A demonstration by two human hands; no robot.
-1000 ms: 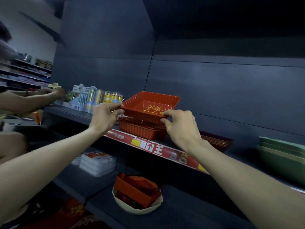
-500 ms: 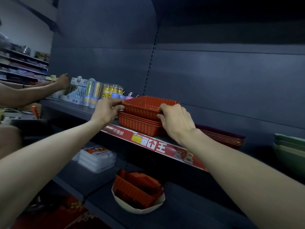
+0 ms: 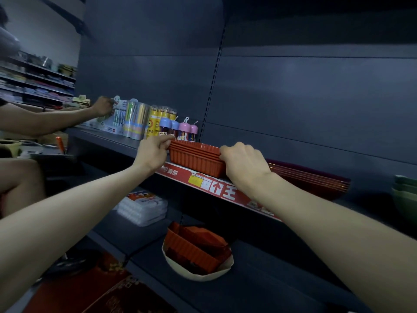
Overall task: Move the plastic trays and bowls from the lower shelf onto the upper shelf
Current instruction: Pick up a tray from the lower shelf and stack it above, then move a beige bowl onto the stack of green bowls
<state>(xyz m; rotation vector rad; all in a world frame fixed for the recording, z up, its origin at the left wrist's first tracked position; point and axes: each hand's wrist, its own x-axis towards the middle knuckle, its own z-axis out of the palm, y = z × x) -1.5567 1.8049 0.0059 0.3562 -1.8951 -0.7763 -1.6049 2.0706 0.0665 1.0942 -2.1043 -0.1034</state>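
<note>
Trays (image 3: 196,159) of orange plastic sat nested in one stack at the front edge of the upper shelf (image 3: 108,137), held at both ends. At the far left, another person's hand (image 3: 102,106) reached among packs on that same shelf. Next came tall tubes of coloured pencils (image 3: 135,119), then small bottles (image 3: 178,129) with blue and pink caps, just behind the stack's left end. The left hand (image 3: 153,153) gripped that end, its fingers (image 3: 165,141) curled onto the top rim. The right hand (image 3: 244,164) held the other end, fingers (image 3: 225,152) clenched over the rim. A red price strip (image 3: 216,187) ran along the shelf edge below them. Further right lay a stack of dark red trays (image 3: 311,177), and at the far right edge some green bowls (image 3: 405,193). On the lower shelf (image 3: 259,290), white packs (image 3: 142,207) lay to the left, and a cream bowl (image 3: 198,273) held more orange trays (image 3: 194,247), tilted.
</note>
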